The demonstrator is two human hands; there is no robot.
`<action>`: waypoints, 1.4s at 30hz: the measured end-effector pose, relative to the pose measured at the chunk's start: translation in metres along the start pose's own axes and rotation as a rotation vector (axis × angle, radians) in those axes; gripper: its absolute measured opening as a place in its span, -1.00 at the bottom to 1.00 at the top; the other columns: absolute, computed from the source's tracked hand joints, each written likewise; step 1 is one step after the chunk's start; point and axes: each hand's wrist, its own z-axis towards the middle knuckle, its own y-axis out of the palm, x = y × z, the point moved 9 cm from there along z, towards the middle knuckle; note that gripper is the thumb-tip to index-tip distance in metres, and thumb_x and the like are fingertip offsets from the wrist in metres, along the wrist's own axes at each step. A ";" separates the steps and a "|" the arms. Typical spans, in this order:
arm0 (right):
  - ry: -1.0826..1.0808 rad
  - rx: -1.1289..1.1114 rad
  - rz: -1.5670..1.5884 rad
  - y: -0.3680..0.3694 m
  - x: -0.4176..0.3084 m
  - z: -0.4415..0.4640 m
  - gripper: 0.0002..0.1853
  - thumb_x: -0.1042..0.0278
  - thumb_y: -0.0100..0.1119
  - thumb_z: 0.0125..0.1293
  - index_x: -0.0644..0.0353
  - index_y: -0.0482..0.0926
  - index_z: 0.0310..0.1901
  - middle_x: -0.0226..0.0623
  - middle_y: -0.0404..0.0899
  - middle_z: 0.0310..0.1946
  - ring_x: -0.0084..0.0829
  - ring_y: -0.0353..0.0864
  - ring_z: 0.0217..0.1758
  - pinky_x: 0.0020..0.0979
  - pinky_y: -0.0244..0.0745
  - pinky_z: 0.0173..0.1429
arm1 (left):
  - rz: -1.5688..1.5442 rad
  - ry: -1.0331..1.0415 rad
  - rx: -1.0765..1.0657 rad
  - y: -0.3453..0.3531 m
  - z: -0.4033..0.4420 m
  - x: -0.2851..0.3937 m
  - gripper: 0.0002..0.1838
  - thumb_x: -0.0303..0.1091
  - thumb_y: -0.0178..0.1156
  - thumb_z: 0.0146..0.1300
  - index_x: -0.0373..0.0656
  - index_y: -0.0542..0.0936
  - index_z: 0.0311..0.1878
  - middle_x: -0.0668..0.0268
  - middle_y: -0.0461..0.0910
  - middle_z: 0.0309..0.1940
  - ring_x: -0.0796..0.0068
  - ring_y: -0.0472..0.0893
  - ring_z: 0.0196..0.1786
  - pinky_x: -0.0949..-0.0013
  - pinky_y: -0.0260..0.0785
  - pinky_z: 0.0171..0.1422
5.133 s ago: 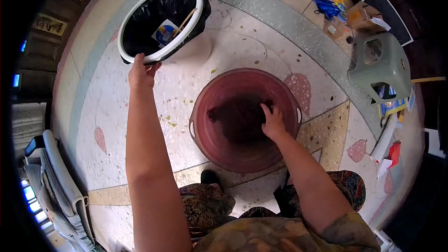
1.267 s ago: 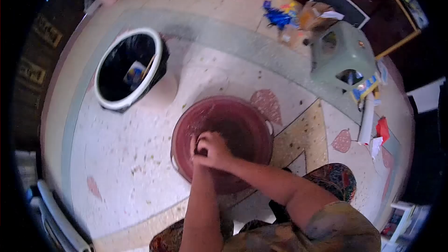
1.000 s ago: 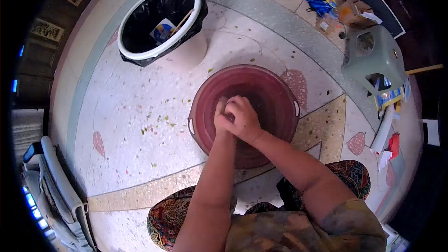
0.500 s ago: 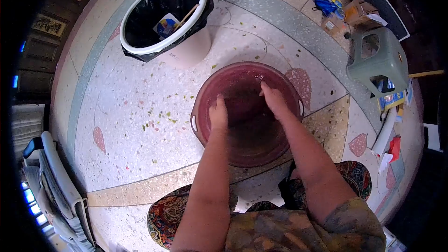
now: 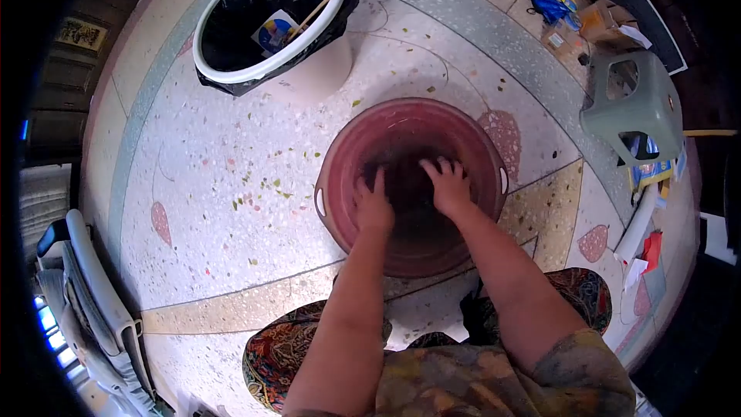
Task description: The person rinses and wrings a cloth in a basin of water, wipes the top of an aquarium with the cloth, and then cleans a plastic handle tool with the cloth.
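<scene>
A round reddish plastic basin (image 5: 340, 156) with a handle at each side stands on the floor in front of me. Something dark, perhaps wet cloth, lies in its shaded bottom; I cannot make out its edges. My left hand (image 5: 373, 205) reaches down inside the basin on the left, fingers apart over the dark mass. On the right, my right hand (image 5: 450, 187) is also inside, its fingers spread and touching or just above that mass. Neither hand visibly grips anything.
A white bin (image 5: 312, 73) lined with a black bag stands beyond the basin to the left. At the right is a grey-green plastic stool (image 5: 644, 112), with cardboard boxes (image 5: 603, 23) behind it. A folded chair (image 5: 100, 278) stands at left. Small leaf bits (image 5: 270, 184) dot the floor.
Both hands have gone lower into the basin and nearer each other. Their fingers, curled before, are now spread. The view has shifted slightly.
</scene>
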 end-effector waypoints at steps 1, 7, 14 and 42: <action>0.038 -0.040 0.100 0.000 0.005 0.004 -0.20 0.57 0.09 -0.04 -0.39 0.05 0.22 -0.19 -0.10 0.29 0.01 -0.16 0.34 0.11 -0.01 0.23 | -0.169 -0.013 0.059 0.001 0.001 -0.005 -0.31 -0.45 0.01 0.04 0.19 0.09 0.28 -0.03 -0.08 0.26 -0.03 0.06 0.28 0.14 0.06 0.27; 0.081 -0.016 0.568 -0.004 0.031 0.025 -0.06 0.51 0.19 -0.23 -0.21 -0.03 0.25 -0.06 0.11 0.19 -0.02 0.13 0.22 -0.19 0.15 0.23 | -0.631 0.014 0.004 0.009 0.038 -0.025 -0.35 -0.29 0.28 -0.19 -0.15 0.34 0.08 -0.03 0.41 -0.07 0.03 0.42 0.02 0.21 0.28 0.09; 0.050 -0.217 0.877 -0.033 0.027 0.009 -0.57 0.36 0.11 -0.11 0.17 0.53 -0.09 -0.25 0.52 -0.22 -0.40 0.45 -0.11 -0.44 0.29 0.02 | -0.757 -0.084 -0.019 0.009 0.043 -0.050 -0.54 -0.30 0.24 -0.18 -0.25 0.45 -0.14 0.10 0.52 -0.27 0.21 0.51 -0.15 0.31 0.34 -0.05; -0.144 0.095 0.201 -0.042 0.004 0.025 -0.38 0.39 0.19 -0.07 -0.25 0.32 0.11 -0.20 0.13 0.18 -0.09 0.01 0.28 0.18 0.09 0.14 | -0.317 0.089 0.025 -0.031 0.039 -0.011 -0.44 -0.32 0.12 -0.04 0.20 0.34 0.13 -0.01 0.05 0.19 -0.16 0.20 0.15 0.04 0.18 0.18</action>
